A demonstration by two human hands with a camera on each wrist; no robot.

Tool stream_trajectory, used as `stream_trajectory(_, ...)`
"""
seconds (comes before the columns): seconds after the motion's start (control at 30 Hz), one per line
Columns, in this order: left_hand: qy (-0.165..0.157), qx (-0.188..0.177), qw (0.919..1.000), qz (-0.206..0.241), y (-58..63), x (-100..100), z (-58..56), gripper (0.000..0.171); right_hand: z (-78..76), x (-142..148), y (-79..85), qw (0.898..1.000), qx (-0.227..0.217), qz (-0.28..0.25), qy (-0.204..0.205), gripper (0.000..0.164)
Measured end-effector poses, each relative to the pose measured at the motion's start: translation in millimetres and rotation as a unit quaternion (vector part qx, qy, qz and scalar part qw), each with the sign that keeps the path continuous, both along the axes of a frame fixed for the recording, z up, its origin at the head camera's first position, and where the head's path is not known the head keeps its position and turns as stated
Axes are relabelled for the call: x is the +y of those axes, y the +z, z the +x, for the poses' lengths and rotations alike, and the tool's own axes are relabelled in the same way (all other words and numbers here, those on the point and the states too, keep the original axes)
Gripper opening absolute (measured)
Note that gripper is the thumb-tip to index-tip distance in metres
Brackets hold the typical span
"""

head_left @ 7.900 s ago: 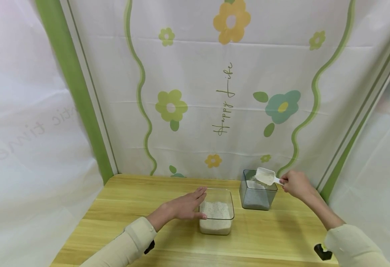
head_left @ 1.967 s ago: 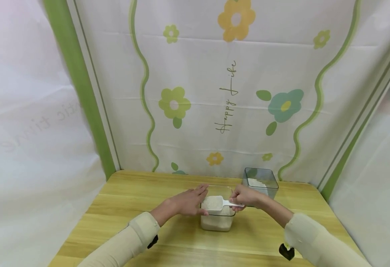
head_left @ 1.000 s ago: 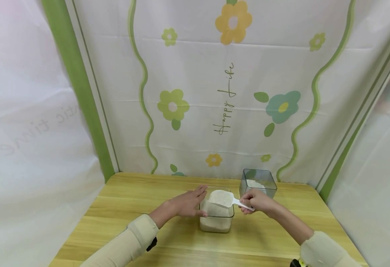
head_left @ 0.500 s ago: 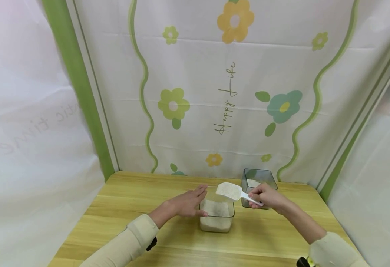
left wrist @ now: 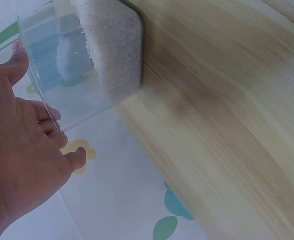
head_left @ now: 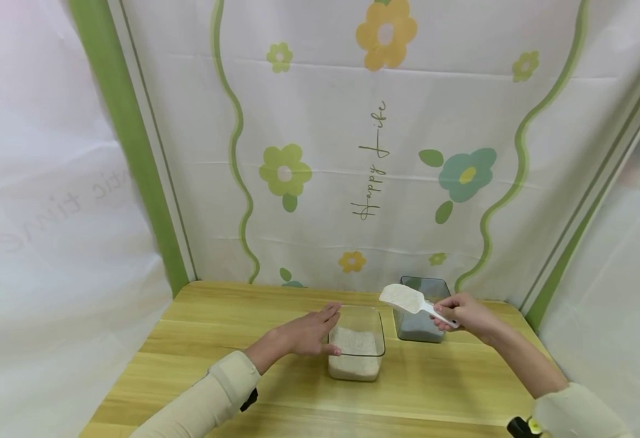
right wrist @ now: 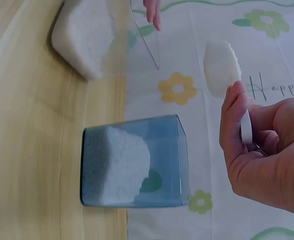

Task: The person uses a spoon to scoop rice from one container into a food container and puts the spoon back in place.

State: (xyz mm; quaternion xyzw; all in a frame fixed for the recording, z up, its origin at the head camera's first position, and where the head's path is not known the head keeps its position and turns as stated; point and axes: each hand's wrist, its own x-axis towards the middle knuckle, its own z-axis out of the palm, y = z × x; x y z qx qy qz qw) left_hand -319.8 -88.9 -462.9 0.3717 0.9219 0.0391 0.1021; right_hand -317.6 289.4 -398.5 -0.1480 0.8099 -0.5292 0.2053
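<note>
In the head view my left hand [head_left: 308, 334] rests with extended fingers along the left rim of a clear square container [head_left: 359, 319]. Thumb and fingertips touch that rim in the left wrist view, where white grains like rice [left wrist: 116, 50] fill the container's lower part. My right hand [head_left: 466, 315] pinches the handle of a white scoop [head_left: 404, 298], loaded with grains. The scoop is raised, its bowl near the left edge of a blue-tinted container [head_left: 418, 331]. Seen from the right wrist, this blue container [right wrist: 166, 175] holds white grains too, and the scoop hangs apart from it.
Both containers stand on a wooden table [head_left: 276, 310], the blue one behind and right of the clear one. A white flowered curtain [head_left: 320, 121] hangs directly behind the table. More white sheeting [head_left: 615, 292] flanks the right side.
Over the last second the loaded scoop has risen out of the clear container and moved right toward the blue one. My left hand has stayed on the clear container's rim.
</note>
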Motion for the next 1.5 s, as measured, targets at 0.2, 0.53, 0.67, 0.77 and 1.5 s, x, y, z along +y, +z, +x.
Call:
stream_trajectory(0.2, -0.001, -0.004, 1.0000, 0.006, -0.1, 0, -0.6, 0.092, -2.0, 20, 5.3, 1.000, 0.003, 0.015, -0.022, 0.038)
stream_trajectory(0.53, -0.003, -0.002, 1.0000, 0.005, -0.8, 0, -0.4, 0.094, -13.3, 47, 6.4, 0.998, 0.001, 0.023, -0.063, 0.037)
stream_trajectory(0.67, -0.005, -0.001, 1.0000, 0.006, -0.7, 0, 0.1, 0.093, -17.7, 55, 5.9, 0.995, 0.014, 0.042, -0.086, 0.036)
stream_trajectory(0.77, -0.004, -0.004, 1.0000, 0.007, -0.1, 0, 0.7, 0.093, -20.6, 60, 4.4, 0.993, 0.029, 0.060, -0.094, 0.037)
stream_trajectory(1.5, -0.008, 0.000, 0.9999, 0.008, 0.4, 0, 1.0, 0.093, -39.3, 55, -10.5, 0.982, 0.086, 0.138, -0.092, 0.029)
